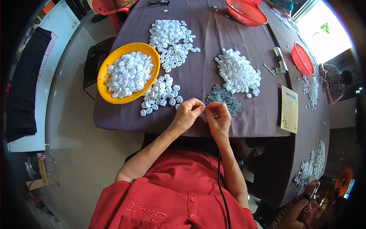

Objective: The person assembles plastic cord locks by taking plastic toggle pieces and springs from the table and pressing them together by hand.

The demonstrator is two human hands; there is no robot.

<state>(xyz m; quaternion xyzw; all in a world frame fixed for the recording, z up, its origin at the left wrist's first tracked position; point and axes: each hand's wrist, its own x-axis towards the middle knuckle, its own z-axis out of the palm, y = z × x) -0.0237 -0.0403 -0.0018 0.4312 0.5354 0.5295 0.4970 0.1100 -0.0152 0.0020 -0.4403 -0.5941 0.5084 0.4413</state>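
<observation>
My left hand (187, 115) and my right hand (219, 121) meet at the table's front edge, thumbs and fingertips pinched together. Whatever they hold between them is too small to make out. Just beyond the right hand lies a heap of small grey-green slivers (225, 100). Behind that heap spreads a large pile of small white oval plastic pieces (239, 71). Loose white blocky pieces (162, 93) lie nearest my left hand, beside a yellow plate (106, 63) heaped with similar white pieces (130, 74).
More white pieces (171, 34) lie farther back on the dark tablecloth (206, 45). Red baskets (251, 19) stand at the far side and right. A yellow packet (289, 108) lies right, near a small box (280, 59). Other people sit along the right; a black cable (220, 183) hangs over my front.
</observation>
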